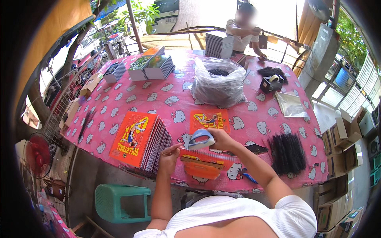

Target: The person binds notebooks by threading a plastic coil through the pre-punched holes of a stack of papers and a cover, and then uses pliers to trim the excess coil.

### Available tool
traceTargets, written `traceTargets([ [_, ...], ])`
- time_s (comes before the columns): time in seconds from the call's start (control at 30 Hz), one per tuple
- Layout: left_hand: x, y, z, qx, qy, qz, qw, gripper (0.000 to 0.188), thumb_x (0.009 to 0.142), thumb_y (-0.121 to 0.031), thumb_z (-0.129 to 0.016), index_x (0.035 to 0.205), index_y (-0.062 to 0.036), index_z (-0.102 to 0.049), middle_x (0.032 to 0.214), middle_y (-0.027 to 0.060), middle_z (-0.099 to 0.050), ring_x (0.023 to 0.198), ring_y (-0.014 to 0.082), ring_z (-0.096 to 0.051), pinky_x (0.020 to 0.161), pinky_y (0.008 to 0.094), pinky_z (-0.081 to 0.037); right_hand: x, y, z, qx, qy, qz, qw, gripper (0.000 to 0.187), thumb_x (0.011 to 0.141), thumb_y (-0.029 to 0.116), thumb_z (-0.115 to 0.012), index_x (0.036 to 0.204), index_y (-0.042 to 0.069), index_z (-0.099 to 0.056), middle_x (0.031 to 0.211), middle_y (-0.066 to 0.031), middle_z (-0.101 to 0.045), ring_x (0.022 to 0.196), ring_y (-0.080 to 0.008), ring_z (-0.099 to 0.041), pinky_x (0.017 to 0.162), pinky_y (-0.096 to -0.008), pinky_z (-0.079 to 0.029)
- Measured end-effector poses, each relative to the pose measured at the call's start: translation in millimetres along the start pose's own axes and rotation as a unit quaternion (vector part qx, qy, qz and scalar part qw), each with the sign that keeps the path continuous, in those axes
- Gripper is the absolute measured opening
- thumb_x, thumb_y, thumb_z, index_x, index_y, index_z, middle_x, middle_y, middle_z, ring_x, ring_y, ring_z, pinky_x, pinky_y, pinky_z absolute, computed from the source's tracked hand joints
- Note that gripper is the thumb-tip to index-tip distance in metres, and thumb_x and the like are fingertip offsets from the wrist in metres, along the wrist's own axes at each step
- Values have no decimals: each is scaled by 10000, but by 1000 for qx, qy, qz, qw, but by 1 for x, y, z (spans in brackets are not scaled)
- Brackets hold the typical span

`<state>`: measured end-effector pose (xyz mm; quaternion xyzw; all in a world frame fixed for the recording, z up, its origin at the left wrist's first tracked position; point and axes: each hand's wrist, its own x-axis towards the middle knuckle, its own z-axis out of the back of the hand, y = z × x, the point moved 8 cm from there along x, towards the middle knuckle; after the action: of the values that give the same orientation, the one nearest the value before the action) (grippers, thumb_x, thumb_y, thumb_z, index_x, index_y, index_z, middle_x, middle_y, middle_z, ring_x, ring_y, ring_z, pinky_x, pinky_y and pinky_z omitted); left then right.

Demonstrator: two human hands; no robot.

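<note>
My right hand is wrapped round a blue-and-grey hand-held tool with a looped handle; its exact kind is not clear. Below the tool, a spiral-bound notebook with an orange cover stands at the table's near edge, coil uppermost. My left hand is closed in a pinch beside the left end of that coil; what its fingertips hold is too small to make out. Just beyond the tool lies an orange notebook cover. To the left stands a stack of orange spiral notebooks.
Black plastic coils and blue-handled pliers lie at the right. Farther back are a plastic bag, a tape holder and notebook stacks. Another person sits opposite. A green stool stands below the table.
</note>
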<state>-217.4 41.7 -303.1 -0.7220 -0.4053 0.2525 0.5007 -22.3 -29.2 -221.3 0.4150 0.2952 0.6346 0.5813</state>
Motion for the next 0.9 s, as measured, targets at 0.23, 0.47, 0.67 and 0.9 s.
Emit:
traceTargets([
  [0.23,1,6,-2,-25,31,37,999,131,885,-20,-581,988,-34,-661,871,-9,-643,812,59,-569,741,196,-439,-13,-20,1,-126,-3,-32,992,459,622,86,-720,1045,55,-545,913,-74,-597,890,-242,-592,778,-364,-479],
  [0.47,-5,-2,-7,-6,37,0,999,110,908,-33,-543,1002,-44,-600,938,18,-616,845,77,-568,774,211,-440,-29,17,27,-346,-25,1,938,452,778,326,-650,1151,88,-557,1142,-153,-575,1066,-323,-553,855,-402,-481],
  [0.67,-12,-7,-18,-35,42,-6,998,118,932,-85,-525,1005,-13,-583,898,54,-631,811,119,-615,727,260,-517,-17,63,-72,-342,93,-28,935,320,813,328,-598,951,41,-564,978,-150,-620,964,-304,-590,780,-416,-460],
  [0.9,-12,4,-18,-107,95,-1,990,154,902,-10,-535,1039,13,-601,943,70,-639,818,114,-611,715,239,-495,-15,92,-62,-373,-164,28,913,556,755,380,-636,1157,42,-457,1234,-166,-455,1195,-317,-404,960,-531,-285],
])
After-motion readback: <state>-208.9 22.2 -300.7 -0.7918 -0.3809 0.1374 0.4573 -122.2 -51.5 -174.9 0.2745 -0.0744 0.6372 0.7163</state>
